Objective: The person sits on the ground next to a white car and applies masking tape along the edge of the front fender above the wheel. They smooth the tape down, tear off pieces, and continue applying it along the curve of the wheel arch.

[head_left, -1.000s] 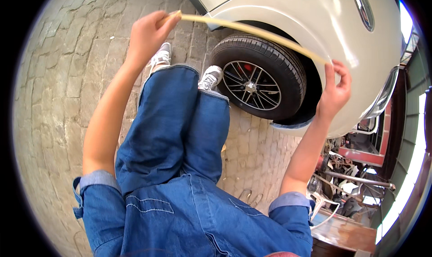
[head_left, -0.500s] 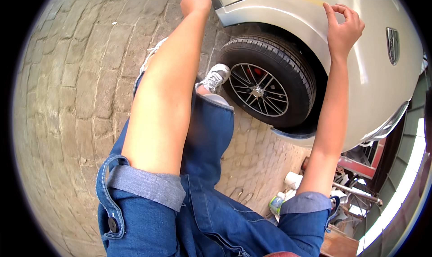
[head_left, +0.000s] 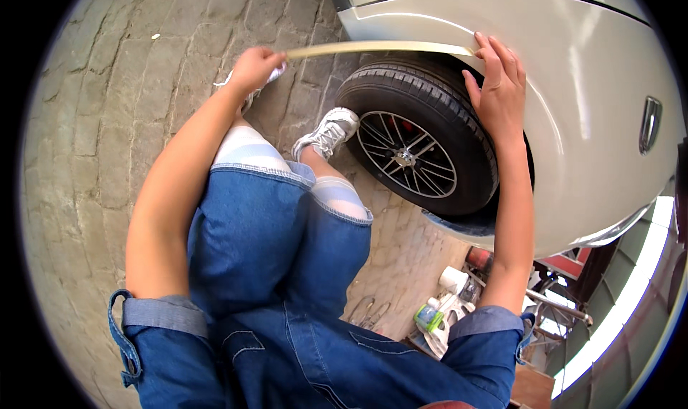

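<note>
Since both ends of the strip (head_left: 380,47) are held, presumably to keep it stretched, it runs with a slight bow just above the wheel (head_left: 405,158) in view. Left hand (head_left: 256,68), up-left of the wheel: fingers pinched on one end. Right hand (head_left: 499,97), up-right of the wheel: fingers spread, thumb apart, tips at the other end by the fender (head_left: 566,172); can't tell if they press or only touch it. Bottle (head_left: 428,316) below the wheel: green label, not legible. Chrome trim (head_left: 649,126) right of the wheel: nothing readable.
</note>
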Motion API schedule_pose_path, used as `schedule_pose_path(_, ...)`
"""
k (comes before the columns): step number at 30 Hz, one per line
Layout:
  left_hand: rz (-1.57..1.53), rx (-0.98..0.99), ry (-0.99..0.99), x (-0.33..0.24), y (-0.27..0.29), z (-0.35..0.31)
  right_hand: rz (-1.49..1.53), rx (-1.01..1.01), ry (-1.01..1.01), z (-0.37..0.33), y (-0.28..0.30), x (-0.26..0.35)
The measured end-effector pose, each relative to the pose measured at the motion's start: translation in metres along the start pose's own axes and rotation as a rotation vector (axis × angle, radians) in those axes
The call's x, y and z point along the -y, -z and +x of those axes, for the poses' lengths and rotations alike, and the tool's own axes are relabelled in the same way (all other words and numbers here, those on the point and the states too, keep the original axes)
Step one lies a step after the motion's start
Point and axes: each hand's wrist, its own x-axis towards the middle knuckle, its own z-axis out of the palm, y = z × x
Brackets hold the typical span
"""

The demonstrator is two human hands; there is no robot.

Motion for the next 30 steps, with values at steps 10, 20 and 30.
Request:
schedule_pose_path(10, 0.07, 0.34, -0.119, 0.019, -0.013, -0.019, -0.027, 0.019, -0.039, 0.008, -0.006, 0.006)
schedule_pose_path(20, -0.021, 0.281, -0.174, 0.003, -0.03, -0.028, 0.11, -0.06, -0.102, -0.013, 0.004, 0.005)
schedule_pose_path(30, 0.005, -0.032, -0.094, 0.014, -0.037, -0.02, 0.379, -0.189, -0.318, -0.014, 0.002, 0.03)
